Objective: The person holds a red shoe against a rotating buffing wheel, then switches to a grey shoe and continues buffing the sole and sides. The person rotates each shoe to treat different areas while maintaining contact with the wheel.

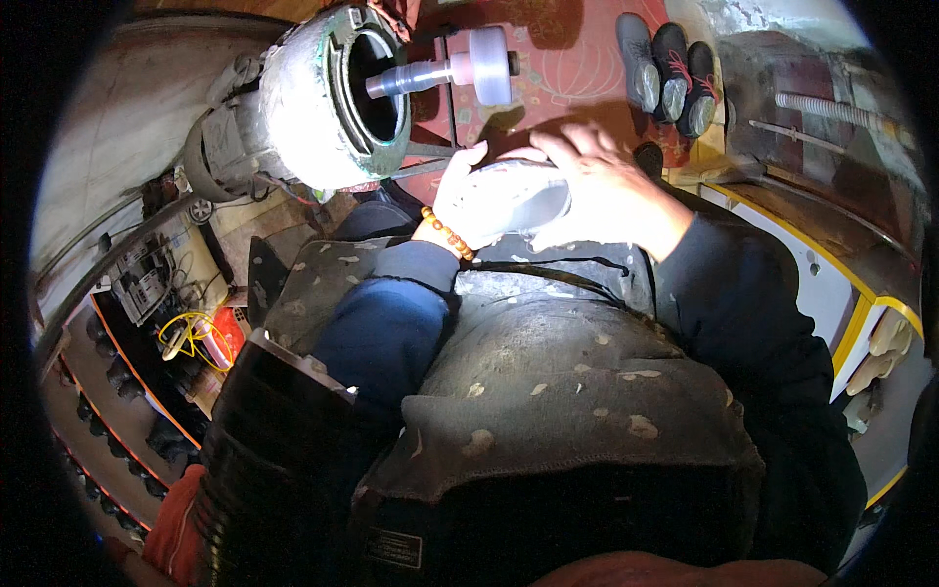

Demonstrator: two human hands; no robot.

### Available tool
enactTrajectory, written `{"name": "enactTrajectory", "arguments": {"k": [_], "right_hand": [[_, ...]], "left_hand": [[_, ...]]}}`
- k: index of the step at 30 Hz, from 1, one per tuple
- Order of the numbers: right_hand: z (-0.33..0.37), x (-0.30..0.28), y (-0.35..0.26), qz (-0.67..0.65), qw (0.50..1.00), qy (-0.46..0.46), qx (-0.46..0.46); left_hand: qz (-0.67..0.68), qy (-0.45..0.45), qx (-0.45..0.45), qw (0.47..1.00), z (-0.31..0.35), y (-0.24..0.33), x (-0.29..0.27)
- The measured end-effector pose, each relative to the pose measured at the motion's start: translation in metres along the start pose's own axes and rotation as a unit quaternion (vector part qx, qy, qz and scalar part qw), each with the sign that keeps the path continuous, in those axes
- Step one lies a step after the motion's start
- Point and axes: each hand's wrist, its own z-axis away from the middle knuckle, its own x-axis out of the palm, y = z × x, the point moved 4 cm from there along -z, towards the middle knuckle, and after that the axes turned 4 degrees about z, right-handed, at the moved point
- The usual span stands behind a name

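Note:
Just over my lap, a shoe (544, 203) is held between my two hands, pale and partly washed out by strong light, with a grey patch on its side. My left hand (452, 203), with a beaded bracelet at the wrist, grips one end, its thumb raised along the edge. At the other end my right hand (611, 191) wraps round it, fingers over the far side. Beyond the hands, a pale cylindrical roller (491, 67) sits on a shaft (416, 78) that sticks out of a round metal machine housing (313, 108). The shoe is apart from the roller.
Several dark and grey shoes (671, 73) stand in a row at the far right on a red patterned floor covering (572, 59). A yellow-edged white cabinet (797, 264) is at my right. A black ribbed hose (279, 440) and a yellow cable (201, 338) lie to my left.

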Motion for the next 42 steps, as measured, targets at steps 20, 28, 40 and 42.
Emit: {"name": "enactTrajectory", "arguments": {"k": [20, 28, 40, 42], "right_hand": [[0.012, 0.026, -0.011, -0.442, 0.893, 0.063, 0.054], [-0.005, 0.036, -0.006, -0.376, 0.911, 0.155, 0.074], [-0.002, 0.030, -0.010, -0.345, 0.923, 0.150, 0.081], [-0.004, 0.033, -0.010, -0.369, 0.914, 0.155, 0.073]], "left_hand": [[-0.214, 0.189, 0.341, 0.896, -0.031, 0.018, 0.023], [-0.301, 0.310, 0.370, 0.822, -0.028, 0.028, 0.063], [-0.378, 0.337, 0.393, 0.767, -0.021, 0.021, 0.068], [-0.371, 0.327, 0.396, 0.774, -0.022, 0.022, 0.063]]}}
